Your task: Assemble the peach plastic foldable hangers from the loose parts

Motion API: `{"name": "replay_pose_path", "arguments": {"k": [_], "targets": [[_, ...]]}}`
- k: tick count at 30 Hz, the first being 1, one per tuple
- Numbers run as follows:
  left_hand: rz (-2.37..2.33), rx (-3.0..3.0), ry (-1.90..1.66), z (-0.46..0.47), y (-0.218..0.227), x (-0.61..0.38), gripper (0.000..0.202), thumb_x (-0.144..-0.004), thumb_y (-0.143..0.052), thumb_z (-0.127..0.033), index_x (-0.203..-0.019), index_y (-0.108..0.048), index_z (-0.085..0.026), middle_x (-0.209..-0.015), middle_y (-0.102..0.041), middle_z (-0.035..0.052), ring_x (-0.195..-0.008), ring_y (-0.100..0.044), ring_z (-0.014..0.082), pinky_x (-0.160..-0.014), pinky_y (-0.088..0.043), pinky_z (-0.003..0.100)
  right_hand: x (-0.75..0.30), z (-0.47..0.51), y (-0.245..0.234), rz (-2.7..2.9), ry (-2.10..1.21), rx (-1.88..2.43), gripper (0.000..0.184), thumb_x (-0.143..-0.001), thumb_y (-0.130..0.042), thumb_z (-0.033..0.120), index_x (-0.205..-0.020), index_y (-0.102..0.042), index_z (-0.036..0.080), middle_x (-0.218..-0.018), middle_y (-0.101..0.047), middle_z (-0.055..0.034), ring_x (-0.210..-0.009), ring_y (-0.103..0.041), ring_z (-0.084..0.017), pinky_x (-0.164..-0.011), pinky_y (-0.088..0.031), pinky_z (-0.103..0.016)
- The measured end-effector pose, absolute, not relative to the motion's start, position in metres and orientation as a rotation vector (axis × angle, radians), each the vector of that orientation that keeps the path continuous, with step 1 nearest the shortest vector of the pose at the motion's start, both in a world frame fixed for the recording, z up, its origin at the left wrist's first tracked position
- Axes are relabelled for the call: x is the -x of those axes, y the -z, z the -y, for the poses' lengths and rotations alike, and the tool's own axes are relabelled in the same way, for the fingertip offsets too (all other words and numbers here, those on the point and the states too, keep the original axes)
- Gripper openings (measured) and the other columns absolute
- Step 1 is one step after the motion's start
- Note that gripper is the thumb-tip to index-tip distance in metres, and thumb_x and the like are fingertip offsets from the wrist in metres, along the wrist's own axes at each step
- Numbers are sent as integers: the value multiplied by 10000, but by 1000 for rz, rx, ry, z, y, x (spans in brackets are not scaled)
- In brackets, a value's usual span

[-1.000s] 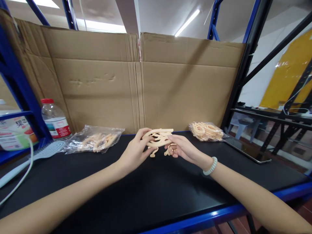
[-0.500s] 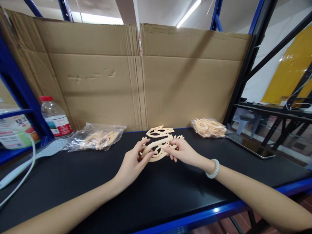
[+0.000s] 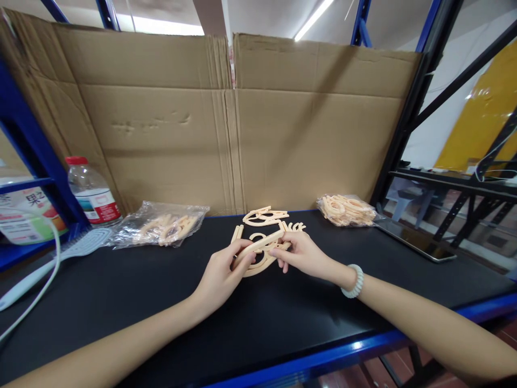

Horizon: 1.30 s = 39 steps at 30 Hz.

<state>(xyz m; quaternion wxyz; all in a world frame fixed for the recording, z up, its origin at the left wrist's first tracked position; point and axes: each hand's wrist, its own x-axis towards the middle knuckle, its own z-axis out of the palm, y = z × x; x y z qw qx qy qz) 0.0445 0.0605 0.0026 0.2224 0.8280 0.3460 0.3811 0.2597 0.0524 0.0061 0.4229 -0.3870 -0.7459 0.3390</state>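
Between my hands is a pale, flat wood-coloured strip (image 3: 263,242), curved toward its left end. My left hand (image 3: 226,269) is closed on that left end, thumb in front and fingers behind. At the other end, my right hand (image 3: 301,250) pinches the strip with thumb and fingers; a pale bracelet sits on this wrist. Below and behind it, more curved pale pieces (image 3: 262,266) lie on the black table (image 3: 283,318), partly hidden by my hands. Farther back rests a group of similar loose pieces (image 3: 264,216).
A clear bag of pale pieces (image 3: 169,229) lies left, and another bag (image 3: 347,210) lies right beside a dark tablet-like device (image 3: 416,242). A light-blue hairbrush (image 3: 52,264), a white cable (image 3: 56,253) and a red-capped bottle (image 3: 95,196) are at left. Cardboard (image 3: 315,124) stands behind.
The strip has tilted and dropped slightly toward me, showing more of its edge. Both hands keep their hold, and more of the loose pieces behind shows.
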Motion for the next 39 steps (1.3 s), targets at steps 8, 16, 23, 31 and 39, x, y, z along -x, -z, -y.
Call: {"name": "replay_pose_path", "arguments": {"k": [8,16,23,31,39], "targets": [[-1010,-2242,-1055,-59,-4,-45,294,-954,-418,-393,-835,-576,-176,-731,-609,-7,-641,-545,137,-596,-386,234,-256,-49,-10,1861,-860,957,242,-808,-651,376,-749,-629,143,-613,-585,15,-500,-582,-95,-459,-514,-197],[-1059,-2119,-1193,-62,-5,-42,299,-966,-389,-407,-805,-525,-194,-740,-590,-8,-677,-547,151,-615,-385,254,-260,-55,-9,1793,-813,1032,190,-809,-609,330,-763,-620,146,-703,-572,-3,-552,-535,-92,-474,-503,-212],[-1063,-2046,-1321,-61,-10,-42,291,-973,-373,-386,-770,-473,-204,-696,-519,-31,-627,-490,138,-622,-383,262,-259,-62,0,1675,-837,973,259,-824,-601,431,-779,-549,181,-720,-533,9,-624,-512,-109,-526,-485,-229],[-1016,-1959,-1303,-66,-5,-41,306,-962,-390,-423,-780,-495,-200,-721,-524,-23,-657,-488,143,-623,-390,259,-270,-70,-3,1403,-1037,892,339,-782,-675,471,-824,-490,189,-671,-633,2,-547,-551,-94,-454,-412,-199],[-765,-2075,-929,-56,-17,-45,279,-925,-452,-439,-920,-566,-183,-931,-591,35,-875,-545,197,-792,-428,315,-267,-65,-5,1415,-1286,754,306,-675,-808,338,-812,-600,159,-840,-623,0,-741,-631,-110,-678,-592,-255]]}}
